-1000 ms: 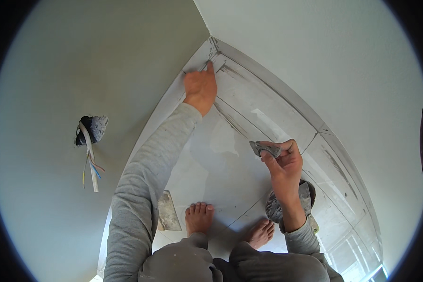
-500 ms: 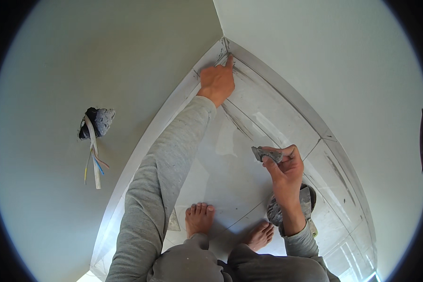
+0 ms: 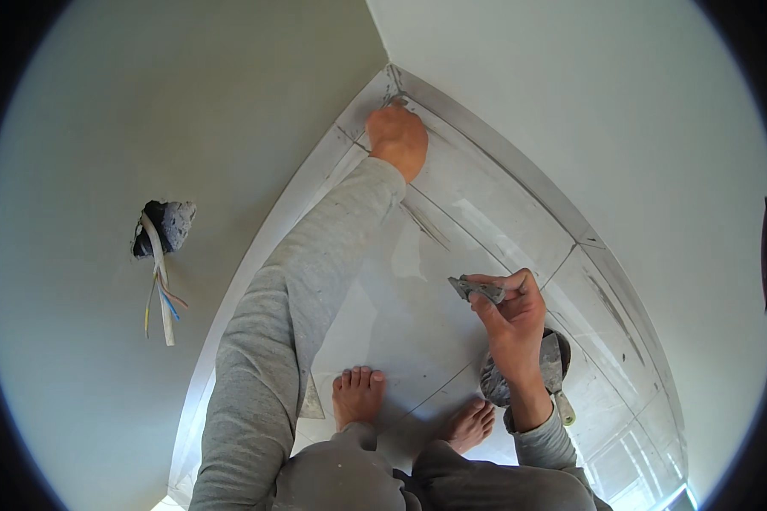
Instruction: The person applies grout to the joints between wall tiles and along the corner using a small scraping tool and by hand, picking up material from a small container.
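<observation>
Far ahead, my left hand (image 3: 398, 139) is at the floor corner where the two walls meet. Its fingers are curled and mostly hidden behind the back of the hand, the tips against the corner joint (image 3: 398, 96). Whether they hold anything is not visible. Above the floor tiles (image 3: 392, 307), my right hand (image 3: 515, 319) pinches a small flat grey piece smeared with paste (image 3: 477, 290) between thumb and fingers. Below that hand stands a round container with grey smears (image 3: 496, 381), partly covered by my forearm. A tool handle (image 3: 564, 410) shows beside it.
Pale skirting tiles (image 3: 494, 140) run along both walls. Dark streaks (image 3: 614, 307) mark the tiles at right. Loose cables (image 3: 162, 281) hang from a hole in the left wall. My bare feet (image 3: 358, 399) are on the floor, and a flat pale piece (image 3: 312, 402) lies beside the left one.
My left hand's index finger was stretched out to the corner; now it is bent in and the hand has turned. My right hand keeps the grey piece, tilted slightly differently. The view has shifted a little.
</observation>
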Motion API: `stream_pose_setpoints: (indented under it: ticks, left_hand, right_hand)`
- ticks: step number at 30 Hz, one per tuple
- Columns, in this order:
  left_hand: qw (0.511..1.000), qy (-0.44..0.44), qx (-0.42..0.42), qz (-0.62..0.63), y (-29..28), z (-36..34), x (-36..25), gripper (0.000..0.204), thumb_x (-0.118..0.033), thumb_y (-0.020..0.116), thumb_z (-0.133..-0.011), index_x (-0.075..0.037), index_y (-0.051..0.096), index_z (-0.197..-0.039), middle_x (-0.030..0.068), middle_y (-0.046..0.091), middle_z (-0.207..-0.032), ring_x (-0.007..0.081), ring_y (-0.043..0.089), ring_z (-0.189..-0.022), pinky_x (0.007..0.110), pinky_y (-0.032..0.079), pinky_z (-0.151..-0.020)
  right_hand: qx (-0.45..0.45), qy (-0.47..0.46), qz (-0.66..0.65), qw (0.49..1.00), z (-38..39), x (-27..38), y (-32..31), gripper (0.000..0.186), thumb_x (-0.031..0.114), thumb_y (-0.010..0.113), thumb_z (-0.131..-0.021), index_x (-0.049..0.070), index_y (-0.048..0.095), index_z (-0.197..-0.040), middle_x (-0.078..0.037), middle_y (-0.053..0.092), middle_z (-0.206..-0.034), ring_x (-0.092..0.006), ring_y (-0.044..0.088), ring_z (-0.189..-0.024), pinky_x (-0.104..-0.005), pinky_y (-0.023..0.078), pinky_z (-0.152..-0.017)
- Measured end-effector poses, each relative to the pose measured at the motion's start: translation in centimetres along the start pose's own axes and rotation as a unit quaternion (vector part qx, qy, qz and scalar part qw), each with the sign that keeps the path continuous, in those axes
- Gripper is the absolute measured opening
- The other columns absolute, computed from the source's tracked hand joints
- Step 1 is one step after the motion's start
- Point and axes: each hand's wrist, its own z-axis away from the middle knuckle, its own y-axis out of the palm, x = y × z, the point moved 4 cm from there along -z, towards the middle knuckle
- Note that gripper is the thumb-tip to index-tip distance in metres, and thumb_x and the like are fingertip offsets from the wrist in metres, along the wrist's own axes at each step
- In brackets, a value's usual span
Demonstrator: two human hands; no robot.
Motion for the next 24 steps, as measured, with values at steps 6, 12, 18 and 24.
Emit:
stream_pose_setpoints:
  ticks: [6, 12, 18, 24]
  left_hand:
    - [0.996, -0.023, -0.051, 0.074, 2.4, 2.5, -0.9, 0.070, -0.015, 0.060, -0.087, 0.009, 0.039, -0.150, 0.0170, 0.075, -0.089, 0.0318, 0.074, -0.082, 0.042, 0.058, -0.067]
    - [0.990, -0.026, -0.026, 0.136, 1.2, 2.3, -0.6, 0.071, -0.015, 0.058, -0.088, 0.002, 0.036, -0.154, 0.0172, 0.075, -0.090, 0.0333, 0.073, -0.083, 0.044, 0.057, -0.071]
    - [0.996, -0.011, -0.007, 0.088, 0.2, 0.7, 0.5, 0.073, -0.012, 0.056, -0.088, 0.001, 0.034, -0.156, 0.0154, 0.075, -0.096, 0.0316, 0.074, -0.088, 0.044, 0.057, -0.074]
    - [1.000, 0.001, 0.007, 0.021, 0.0, 0.6, 1.0, 0.071, -0.010, 0.057, -0.088, 0.003, 0.035, -0.155, 0.0131, 0.076, -0.096, 0.0288, 0.074, -0.089, 0.041, 0.056, -0.073]
  right_hand:
    - [-0.010, 0.002, 0.023, 1.000, 1.5, -0.5, -1.4, 0.028, -0.010, 0.064, -0.092, 0.006, 0.044, -0.102, -0.015, 0.073, -0.113, -0.0092, 0.064, -0.094, -0.0228, 0.045, -0.073]
    - [0.000, 0.023, 0.015, 1.000, 1.4, -0.8, -1.4, 0.028, -0.010, 0.064, -0.092, 0.006, 0.043, -0.102, -0.016, 0.073, -0.113, -0.0119, 0.065, -0.097, -0.0244, 0.047, -0.077]
    - [-0.006, 0.008, 0.009, 1.000, 0.5, -0.1, -0.8, 0.026, -0.011, 0.063, -0.091, 0.006, 0.045, -0.101, -0.018, 0.072, -0.112, -0.0134, 0.065, -0.096, -0.0266, 0.050, -0.082]
    - [-0.011, 0.015, 0.018, 1.000, 0.6, -0.1, -0.6, 0.025, -0.011, 0.063, -0.091, 0.006, 0.047, -0.100, -0.018, 0.072, -0.111, -0.0117, 0.063, -0.091, -0.0272, 0.050, -0.082]
